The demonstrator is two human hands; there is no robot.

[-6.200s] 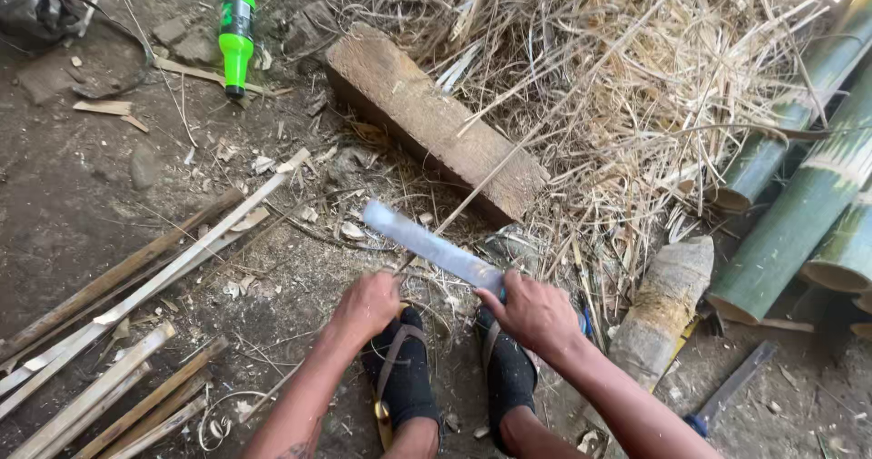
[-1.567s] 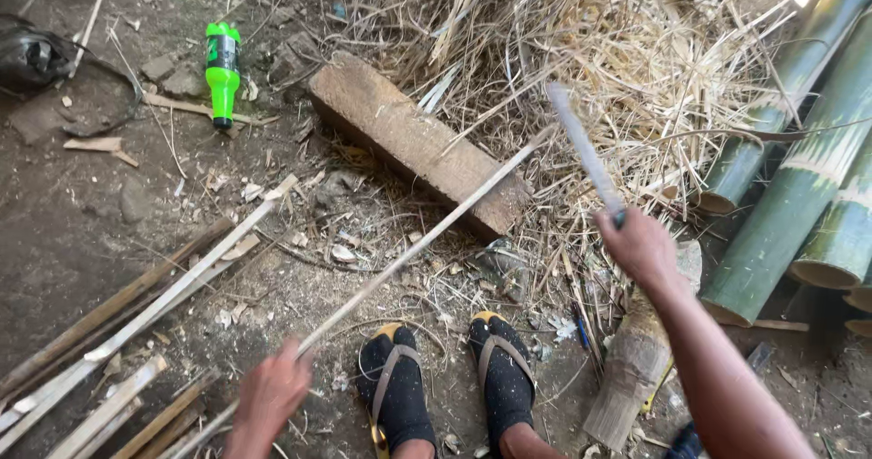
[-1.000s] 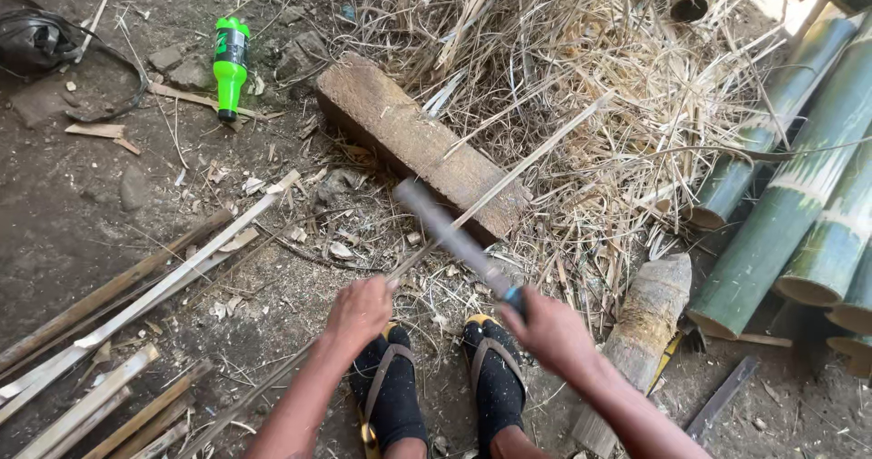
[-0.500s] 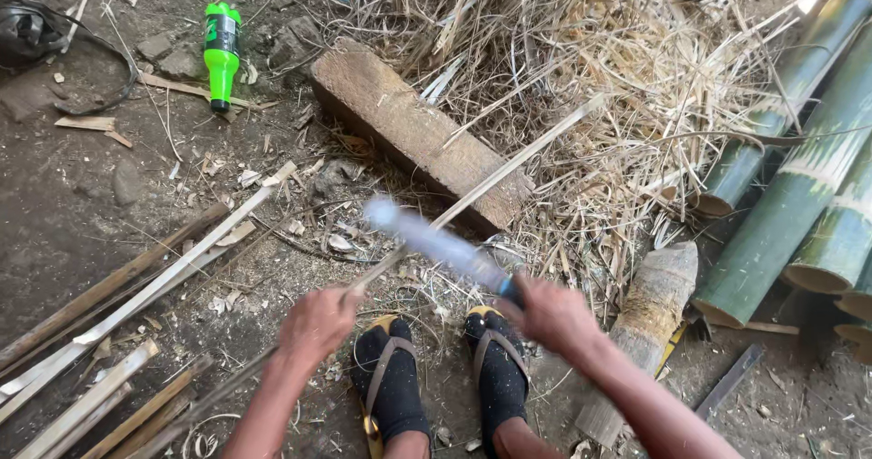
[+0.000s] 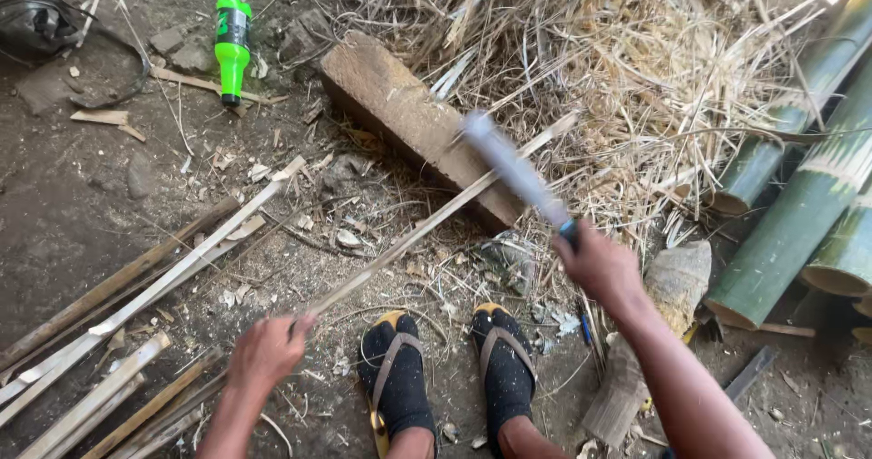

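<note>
My left hand [image 5: 265,350] grips the near end of a long thin bamboo strip [image 5: 427,223] that slants up and right across a wooden block [image 5: 413,123]. My right hand [image 5: 599,264] holds a long knife [image 5: 513,168] by its blue handle, the blurred blade raised above the strip and the block. My two feet in black socks and sandals [image 5: 450,373] stand between my hands on the dirt.
Split bamboo strips [image 5: 136,305] lie on the ground at the left. Thick green bamboo poles [image 5: 799,196] lie at the right, beside a cut stump [image 5: 677,282]. A green plastic bottle [image 5: 232,46] lies at the far left. Dry straw [image 5: 618,69] covers the back.
The knife has swung up and right from low over the strip to above the block. My left hand has slid back along the strip, down and to the left.
</note>
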